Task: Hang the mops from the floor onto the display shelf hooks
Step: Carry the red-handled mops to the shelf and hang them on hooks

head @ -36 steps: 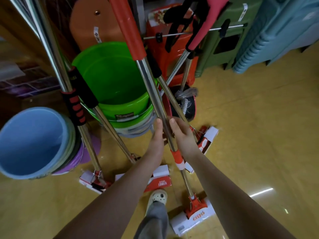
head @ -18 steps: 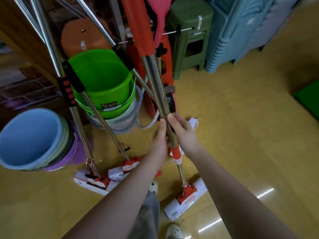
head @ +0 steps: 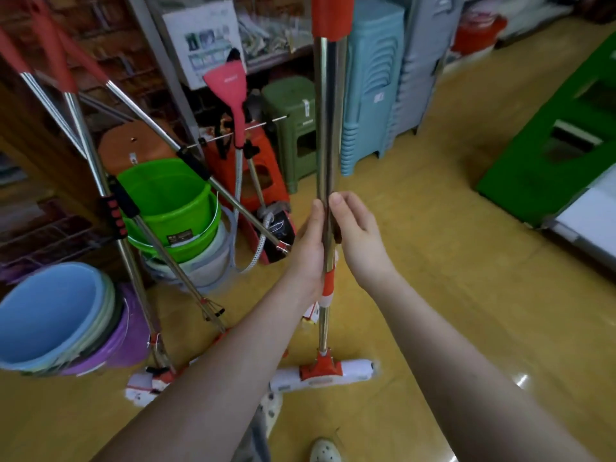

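Two hands grip one upright sponge mop (head: pixel 328 145): left hand (head: pixel 308 243) and right hand (head: pixel 360 236) both curled round its steel pole (thumbs up), white head (head: pixel 356 370) near the floor (head: pixel 466 295)

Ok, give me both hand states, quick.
Left hand: closed, gripping the mop handle.
Right hand: closed, gripping the same mop handle.

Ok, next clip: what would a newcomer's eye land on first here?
The mop standing upright dead centre, its steel shaft gripped by the left hand and right hand, its white head down near the yellow floor. Next, at the left, the bright green bucket and the blue bucket low in the corner, with more mops leaning across them.
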